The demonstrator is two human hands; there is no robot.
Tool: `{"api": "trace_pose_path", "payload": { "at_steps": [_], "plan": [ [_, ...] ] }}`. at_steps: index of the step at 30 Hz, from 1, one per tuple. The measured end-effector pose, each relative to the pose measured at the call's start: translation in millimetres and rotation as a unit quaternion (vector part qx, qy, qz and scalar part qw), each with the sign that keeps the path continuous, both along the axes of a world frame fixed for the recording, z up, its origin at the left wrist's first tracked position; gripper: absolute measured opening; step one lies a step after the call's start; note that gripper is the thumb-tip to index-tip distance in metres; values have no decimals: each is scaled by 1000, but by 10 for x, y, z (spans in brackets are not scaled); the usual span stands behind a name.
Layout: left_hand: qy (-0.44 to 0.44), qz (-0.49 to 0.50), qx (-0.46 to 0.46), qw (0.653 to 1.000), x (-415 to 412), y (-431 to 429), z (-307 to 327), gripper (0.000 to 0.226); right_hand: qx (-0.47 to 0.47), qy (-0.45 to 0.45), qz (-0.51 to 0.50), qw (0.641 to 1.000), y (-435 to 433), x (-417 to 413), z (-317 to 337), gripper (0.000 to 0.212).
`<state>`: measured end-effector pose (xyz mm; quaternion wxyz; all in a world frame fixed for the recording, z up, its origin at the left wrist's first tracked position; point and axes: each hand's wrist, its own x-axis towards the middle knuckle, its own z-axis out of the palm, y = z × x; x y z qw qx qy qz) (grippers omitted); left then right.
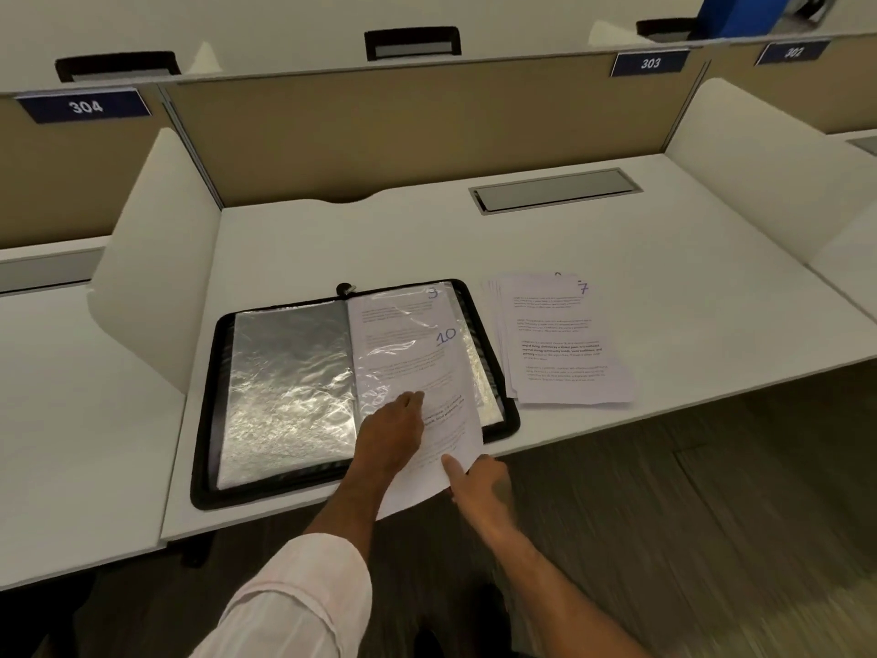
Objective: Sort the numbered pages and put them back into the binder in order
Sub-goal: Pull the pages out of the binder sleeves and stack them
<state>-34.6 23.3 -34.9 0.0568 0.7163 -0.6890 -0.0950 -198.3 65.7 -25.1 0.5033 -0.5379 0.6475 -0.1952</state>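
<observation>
One binder point(209, 410) is lying open on the desk point(617, 239). On its right half two numbered pages are showing: page 9 point(403, 306) sitting in a sleeve, and page 10 point(441, 372) lying over it, its lower end hanging past the binder's near edge. The left hand point(391, 434) is pressing flat on page 10, fingers fairly straight. The right hand point(479, 486) is pinching that page's lower edge, thumb on top. One fanned stack point(564, 353) is lying just right of the binder, a 7 on top; its sheets are too close to count.

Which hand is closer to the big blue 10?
Left. The left hand rests on the page just below the 10; the right hand pinches the page's bottom corner, farther away.
</observation>
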Motion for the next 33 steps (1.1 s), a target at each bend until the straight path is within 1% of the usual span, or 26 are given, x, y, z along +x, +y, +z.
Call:
{"api": "trace_pose_path", "payload": {
  "at_steps": [2,4,7,13,15,17,19,21,22,24,25,27,28,30,33],
  "plan": [
    [-6,1,-45,999,-23,-16,90,34,-31,56,37,997,116,-54,65,23],
    [-24,-1,-67,997,-22,-30,168,22,-73,121,85,986,228,-106,192,26],
    [-39,22,-94,995,-35,-55,363,14,-126,179,138,966,363,-192,407,33],
    [-9,94,-120,988,-77,-22,693,26,-211,240,203,926,392,-481,749,39],
    [-2,134,-130,982,-57,29,711,28,-237,256,224,910,365,-632,876,36],
    [11,171,-138,976,-36,99,719,30,-276,226,233,905,330,-785,952,19],
    [34,203,-156,966,-28,165,727,30,-317,165,235,904,274,-908,1063,24],
    [64,241,-181,951,-19,228,738,31,-329,115,242,906,202,-1028,1225,14],
    [72,264,-190,943,-8,264,751,30,-327,97,242,909,153,-1077,1329,15],
    [88,303,-203,927,43,332,766,28,-297,71,220,926,22,-1165,1534,29],
    [96,322,-208,919,82,358,774,27,-267,55,201,941,-51,-1206,1657,30],
    [106,346,-219,906,179,427,777,29,-217,25,162,962,-235,-1290,1846,31],
    [109,353,-226,902,235,463,758,30,-208,13,144,967,-329,-1333,1927,32],
    [131,367,-240,889,356,552,732,34,-200,-20,91,975,-527,-1402,2012,32],
    [173,390,-252,869,574,679,650,39,-157,-108,-21,981,-833,-1477,2003,26]
  ]
}}
